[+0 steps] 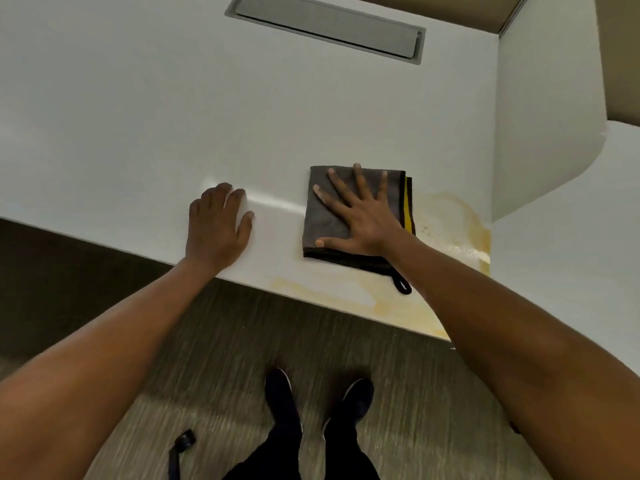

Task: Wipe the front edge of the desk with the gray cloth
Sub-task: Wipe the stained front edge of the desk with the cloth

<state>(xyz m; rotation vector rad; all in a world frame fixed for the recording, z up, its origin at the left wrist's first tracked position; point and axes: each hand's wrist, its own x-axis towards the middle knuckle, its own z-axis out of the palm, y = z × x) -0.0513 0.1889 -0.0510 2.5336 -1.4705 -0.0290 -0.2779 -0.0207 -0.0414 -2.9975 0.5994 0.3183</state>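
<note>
I see my right hand (360, 216) spread flat, pressing the gray cloth (322, 220) mid-frame on the table (138, 116); left hand (216, 233) flat, empty, seemingly bracing.

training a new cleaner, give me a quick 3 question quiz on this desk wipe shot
1. True or false: the right hand lies flat, fingers spread, on the gray cloth.
2. Which side of the cloth is the yellowish stain on the desk? A) the person's left B) the person's right C) none visible
3. Fill in: the left hand rests on the desk's front ____.

Key
1. True
2. B; it also runs along the front edge below the cloth
3. edge
</note>
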